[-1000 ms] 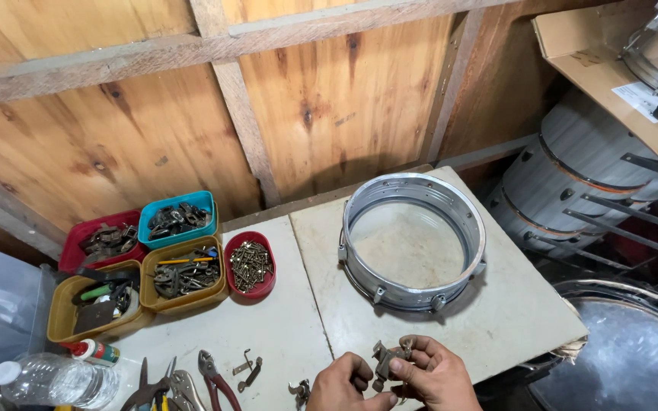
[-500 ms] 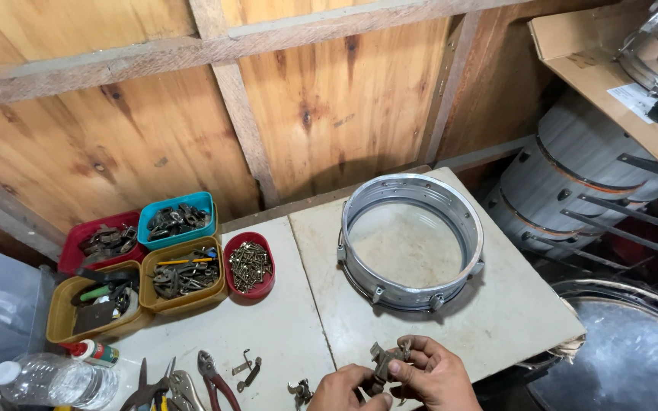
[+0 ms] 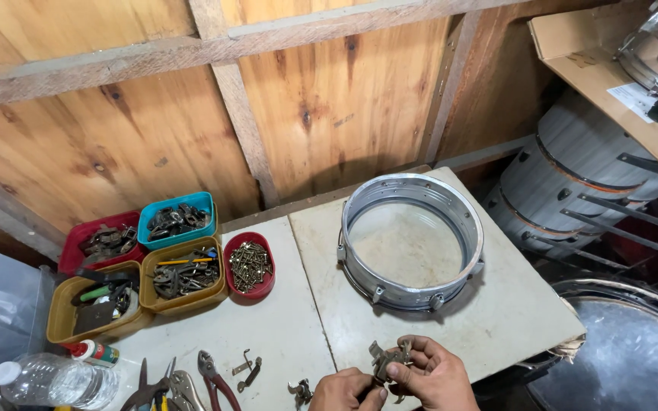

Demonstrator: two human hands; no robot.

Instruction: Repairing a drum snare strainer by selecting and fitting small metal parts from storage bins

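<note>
At the bottom edge of the head view my left hand [image 3: 346,390] and my right hand [image 3: 432,374] are together over the table's front edge. Both grip a small cluster of grey metal fittings [image 3: 387,358] between their fingers. A round silver metal drum hoop [image 3: 410,240] lies flat on the pale worktop [image 3: 512,312] just beyond the hands. Loose metal brackets [image 3: 247,370] and another small fitting [image 3: 298,391] lie on the table left of my left hand.
Several plastic tubs of hardware stand at the left: red [image 3: 78,245], teal [image 3: 178,222], two mustard ones [image 3: 184,283], and a small red tub of screws [image 3: 249,266]. Pliers [image 3: 215,380] and a clear bottle [image 3: 55,380] lie near the front left. Drum shells [image 3: 573,183] lean at right.
My hands have shifted slightly and turned the metal fittings between the fingers. Everything on the table has stayed where it was.
</note>
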